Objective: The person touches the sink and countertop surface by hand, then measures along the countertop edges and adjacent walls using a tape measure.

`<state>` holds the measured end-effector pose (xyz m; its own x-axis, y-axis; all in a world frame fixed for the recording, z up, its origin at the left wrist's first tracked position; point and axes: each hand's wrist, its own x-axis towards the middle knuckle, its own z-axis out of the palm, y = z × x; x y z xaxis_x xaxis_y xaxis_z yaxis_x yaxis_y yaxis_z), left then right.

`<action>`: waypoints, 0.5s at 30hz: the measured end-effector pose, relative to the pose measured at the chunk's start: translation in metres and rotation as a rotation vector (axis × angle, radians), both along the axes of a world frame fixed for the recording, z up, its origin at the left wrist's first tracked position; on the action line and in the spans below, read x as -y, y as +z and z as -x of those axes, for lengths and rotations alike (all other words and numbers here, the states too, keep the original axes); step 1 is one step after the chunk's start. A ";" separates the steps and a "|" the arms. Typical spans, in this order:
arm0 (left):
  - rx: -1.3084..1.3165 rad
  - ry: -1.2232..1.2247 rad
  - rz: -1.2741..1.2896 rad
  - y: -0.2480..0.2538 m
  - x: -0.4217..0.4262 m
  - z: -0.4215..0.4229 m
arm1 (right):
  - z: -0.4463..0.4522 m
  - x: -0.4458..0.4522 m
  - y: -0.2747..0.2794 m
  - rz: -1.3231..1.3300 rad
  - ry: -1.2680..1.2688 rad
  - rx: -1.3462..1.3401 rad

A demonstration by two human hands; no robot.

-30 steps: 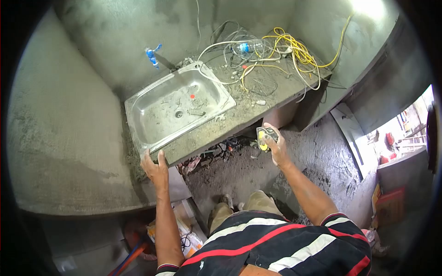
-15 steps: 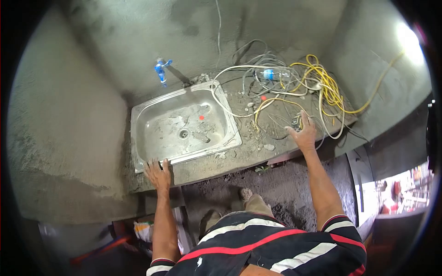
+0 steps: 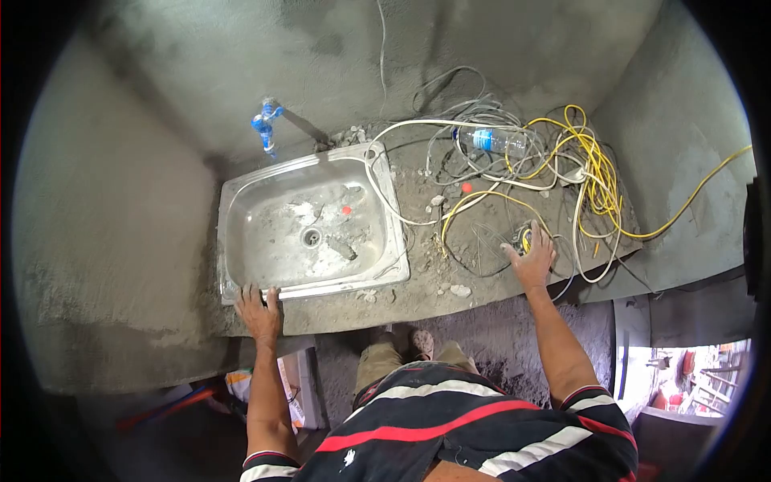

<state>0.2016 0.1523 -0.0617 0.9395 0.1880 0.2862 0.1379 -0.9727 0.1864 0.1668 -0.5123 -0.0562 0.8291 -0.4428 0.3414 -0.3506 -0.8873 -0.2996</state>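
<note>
A clear plastic bottle with a blue label [image 3: 483, 140] lies on its side among looped grey cables [image 3: 482, 108]. Behind the bottle stands a rough grey plastered wall [image 3: 321, 56]. Well left of the bottle, a blue-and-white tap [image 3: 263, 126] projects from this wall. Right of the bottle: a tangled bundle of yellow cable [image 3: 596, 165]. Left of the bottle: a curved white cable [image 3: 418, 121]. In front of the bottle: a small round red disc [image 3: 467, 187].
</note>
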 end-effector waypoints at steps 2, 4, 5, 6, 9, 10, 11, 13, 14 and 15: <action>0.001 0.012 -0.007 -0.004 -0.001 -0.002 | 0.000 0.002 -0.003 0.023 -0.003 -0.012; -0.020 0.021 -0.011 -0.004 0.000 -0.003 | 0.000 0.003 0.000 0.014 -0.004 -0.015; -0.043 0.040 -0.026 -0.005 -0.001 -0.003 | 0.001 0.003 0.001 -0.005 0.006 -0.018; -0.031 0.041 -0.030 -0.006 -0.001 -0.004 | 0.000 0.003 0.001 -0.014 -0.002 -0.024; -0.012 0.017 -0.029 -0.007 -0.003 -0.002 | 0.000 0.000 0.005 -0.035 0.003 -0.017; -0.009 0.036 -0.035 -0.007 -0.003 -0.002 | -0.002 0.001 0.003 -0.041 0.022 -0.014; 0.021 0.025 -0.066 -0.009 -0.003 -0.002 | -0.001 0.003 0.002 -0.031 0.020 -0.012; 0.047 0.031 -0.102 -0.007 -0.003 -0.002 | -0.004 0.002 -0.001 -0.025 0.036 -0.013; 0.056 0.023 -0.090 -0.006 -0.001 -0.002 | -0.003 0.001 0.000 -0.037 0.023 -0.016; 0.065 0.010 -0.075 -0.006 -0.001 -0.002 | -0.001 0.001 0.002 -0.046 0.004 -0.020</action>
<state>0.2037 0.1529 -0.0675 0.9165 0.1735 0.3606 0.1379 -0.9829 0.1223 0.1683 -0.5129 -0.0545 0.8374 -0.4544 0.3038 -0.3533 -0.8740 -0.3335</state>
